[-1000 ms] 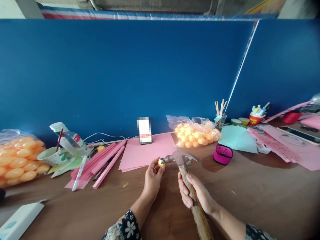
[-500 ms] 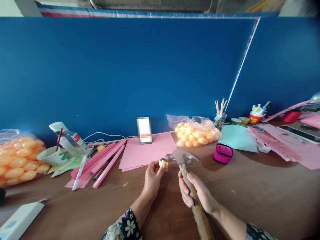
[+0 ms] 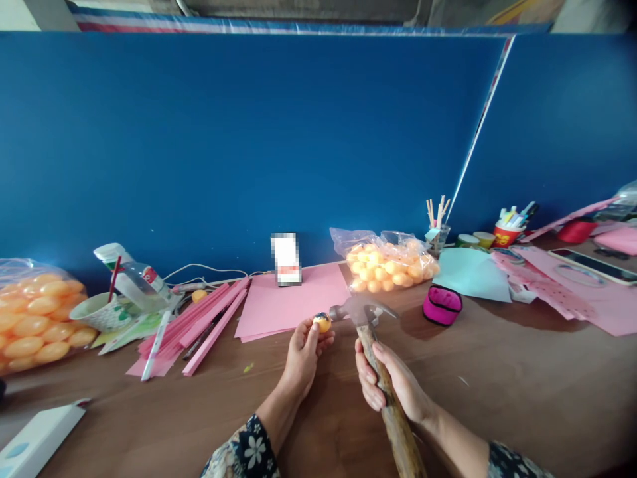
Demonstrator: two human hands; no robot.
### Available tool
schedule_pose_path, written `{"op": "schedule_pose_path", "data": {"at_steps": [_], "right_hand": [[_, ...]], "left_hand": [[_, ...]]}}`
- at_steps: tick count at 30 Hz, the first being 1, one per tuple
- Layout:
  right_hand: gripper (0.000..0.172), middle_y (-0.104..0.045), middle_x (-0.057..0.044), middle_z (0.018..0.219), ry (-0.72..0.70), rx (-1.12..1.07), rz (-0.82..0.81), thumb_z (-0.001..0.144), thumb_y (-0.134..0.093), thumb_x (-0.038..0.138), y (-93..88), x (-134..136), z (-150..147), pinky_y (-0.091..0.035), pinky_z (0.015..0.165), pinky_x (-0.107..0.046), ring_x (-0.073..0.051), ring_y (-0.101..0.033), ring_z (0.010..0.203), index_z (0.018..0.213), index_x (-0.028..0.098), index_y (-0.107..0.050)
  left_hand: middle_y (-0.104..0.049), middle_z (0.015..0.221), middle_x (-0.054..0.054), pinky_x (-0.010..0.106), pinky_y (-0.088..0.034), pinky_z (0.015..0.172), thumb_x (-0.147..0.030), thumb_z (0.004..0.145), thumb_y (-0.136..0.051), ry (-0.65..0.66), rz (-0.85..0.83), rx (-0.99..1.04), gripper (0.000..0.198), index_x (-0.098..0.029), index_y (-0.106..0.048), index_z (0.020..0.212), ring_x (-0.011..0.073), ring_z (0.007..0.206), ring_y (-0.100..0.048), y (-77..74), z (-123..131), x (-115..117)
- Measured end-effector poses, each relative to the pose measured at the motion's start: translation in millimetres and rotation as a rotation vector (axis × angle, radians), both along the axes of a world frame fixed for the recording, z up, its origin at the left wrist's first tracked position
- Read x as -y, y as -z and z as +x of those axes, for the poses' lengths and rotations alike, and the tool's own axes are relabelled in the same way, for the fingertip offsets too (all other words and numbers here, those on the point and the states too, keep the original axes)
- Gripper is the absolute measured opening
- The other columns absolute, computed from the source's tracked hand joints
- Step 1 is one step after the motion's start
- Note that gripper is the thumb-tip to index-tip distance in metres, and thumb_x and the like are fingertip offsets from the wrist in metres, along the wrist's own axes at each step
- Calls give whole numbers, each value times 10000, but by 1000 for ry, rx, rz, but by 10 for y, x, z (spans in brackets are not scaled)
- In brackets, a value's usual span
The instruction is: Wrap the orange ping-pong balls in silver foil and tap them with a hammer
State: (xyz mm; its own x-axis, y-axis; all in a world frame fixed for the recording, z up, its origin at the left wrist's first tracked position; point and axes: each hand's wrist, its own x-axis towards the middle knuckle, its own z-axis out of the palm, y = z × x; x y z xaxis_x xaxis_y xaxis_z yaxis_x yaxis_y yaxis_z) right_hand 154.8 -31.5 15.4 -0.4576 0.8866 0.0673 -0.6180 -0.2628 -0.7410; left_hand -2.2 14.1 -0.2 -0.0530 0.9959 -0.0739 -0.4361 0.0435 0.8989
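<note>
Between the fingertips of my left hand (image 3: 304,355) is a small orange ball (image 3: 322,323) with a dark patch on its top. My right hand (image 3: 391,382) is wrapped around the wooden handle of a claw hammer (image 3: 393,415). The metal hammer head (image 3: 362,310) is level with the ball, its striking face right beside the ball's right side. Whether the two touch, I cannot tell. The lower end of the handle runs out of view at the bottom.
Bags of orange balls (image 3: 391,269) lie at the back and far left. Pink paper sheets (image 3: 293,299), pink strips (image 3: 199,325), a plastic bottle (image 3: 142,282) and a paper bowl (image 3: 102,312) are around. A magenta pouch (image 3: 442,305) sits right of the hammer; a blue panel (image 3: 259,133) rises behind.
My left hand has shifted the ball slightly left and turned it, so more of its orange side shows. The hammer and my right hand stay almost where they were.
</note>
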Motion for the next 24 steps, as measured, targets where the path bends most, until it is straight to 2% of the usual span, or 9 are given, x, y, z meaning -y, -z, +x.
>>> {"op": "schedule_pose_path", "data": {"at_steps": [5,16,21,24], "right_hand": [[262,-427,61,591,-22,36,8,916,-296,365,5,14,-16,-316,335,-169,-31,-345,323,917,180,-481],[264,-416,68,582,-24,52,20,889,-354,418,-48,12,-14,-321,336,-168,-31,-339,322,903,187,-479],[238,-377,72,594,-4,50,-75,873,-398,402,-206,226,179,-297,341,-161,-19,-293,337,935,195,-498],[231,-407,60,638,10,182,-69,868,-419,400,-401,481,355,-318,372,-177,-23,-325,361,989,218,-492]], "left_hand": [[-632,824,53,279,-492,715,-361,754,-588,-1,21,-13,275,-136,-561,911,135,731,-618,5,2,5],[-664,837,108,243,-497,643,-326,786,-559,102,-15,169,264,-102,-589,922,134,680,-619,-38,-68,-7],[-663,881,129,249,-506,673,-277,799,-542,176,-95,295,237,-94,-592,941,141,710,-624,-70,-119,-22],[-655,880,129,247,-507,690,-287,811,-520,216,-145,362,257,-89,-587,961,140,721,-621,-87,-118,-13]]}}
